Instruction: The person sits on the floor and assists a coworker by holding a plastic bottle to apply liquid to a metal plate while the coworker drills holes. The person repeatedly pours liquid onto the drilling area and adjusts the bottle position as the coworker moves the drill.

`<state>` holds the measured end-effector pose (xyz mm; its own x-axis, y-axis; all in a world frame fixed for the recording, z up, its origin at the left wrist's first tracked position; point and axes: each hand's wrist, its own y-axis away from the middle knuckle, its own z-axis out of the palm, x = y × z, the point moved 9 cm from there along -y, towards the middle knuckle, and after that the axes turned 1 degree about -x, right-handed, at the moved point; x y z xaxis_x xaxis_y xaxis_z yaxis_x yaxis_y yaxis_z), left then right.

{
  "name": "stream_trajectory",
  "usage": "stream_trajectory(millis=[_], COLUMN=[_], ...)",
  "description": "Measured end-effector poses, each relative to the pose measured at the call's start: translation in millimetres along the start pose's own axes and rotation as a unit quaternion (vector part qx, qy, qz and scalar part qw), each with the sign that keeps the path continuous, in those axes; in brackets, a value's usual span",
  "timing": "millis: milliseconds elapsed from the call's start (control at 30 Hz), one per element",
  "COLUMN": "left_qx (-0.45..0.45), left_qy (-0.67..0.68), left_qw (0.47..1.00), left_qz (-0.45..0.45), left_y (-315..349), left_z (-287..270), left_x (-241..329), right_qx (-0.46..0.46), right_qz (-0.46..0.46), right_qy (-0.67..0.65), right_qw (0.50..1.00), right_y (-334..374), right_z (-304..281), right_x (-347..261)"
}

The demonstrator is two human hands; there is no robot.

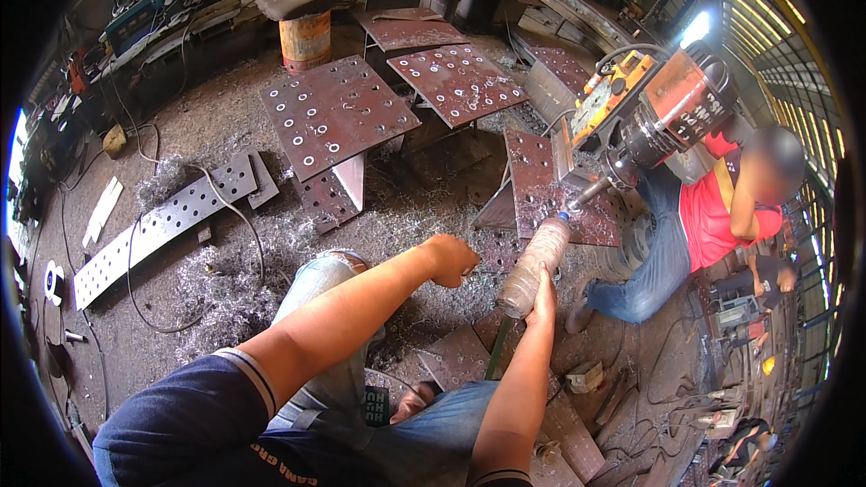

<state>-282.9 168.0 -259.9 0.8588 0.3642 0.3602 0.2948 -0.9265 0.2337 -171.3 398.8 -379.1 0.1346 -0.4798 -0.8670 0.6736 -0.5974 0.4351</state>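
Where the bottle is: four o'clock of centre, tilted toward the drill
Right hand: grip wrapped around the bottle
Left hand: grip curled, bottle at three o'clock; contents I cannot tell

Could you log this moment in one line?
Right hand: holds bottle, tilted, blue tip toward drill | Left hand: curled, apart from bottle, contents unclear | Co-worker: beside drill
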Motion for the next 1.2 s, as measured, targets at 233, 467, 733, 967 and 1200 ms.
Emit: stream_trajectory(millis=[233, 467, 733, 967, 1200], left_qx=[-0.054, -0.175, -0.253, -0.250, -0.242], left_qy=[0.003, -0.056, -0.082, -0.075, -0.073], left_qw=[0.994, 0.964, 0.934, 0.938, 0.944], left_qz=[0.092, 0.190, 0.238, 0.227, 0.212], left_y=[5.5, 26.7, 40.8, 39.8, 32.3], left_z=[30.4, 97.5, 133.8, 116.2, 116.5], left_x=[35.6, 114.2, 131.2, 128.6, 124.7], right_qx=[0.006, -0.017, -0.018, -0.026, -0.002], right_qz=[0.008, -0.004, 0.005, 0.005, 0.002], right_qy=[-0.002, -0.069, -0.071, -0.060, -0.058], right_qw=[1.000, 0.997, 0.997, 0.998, 0.998], right_y=[4.6, -6.0, 9.4, 8.9, -4.7], right_z=[4.9, 5.2, 15.6, 12.9, 0.5], right_x=[-1.2, -1.0, -9.8, -12.8, -4.7])
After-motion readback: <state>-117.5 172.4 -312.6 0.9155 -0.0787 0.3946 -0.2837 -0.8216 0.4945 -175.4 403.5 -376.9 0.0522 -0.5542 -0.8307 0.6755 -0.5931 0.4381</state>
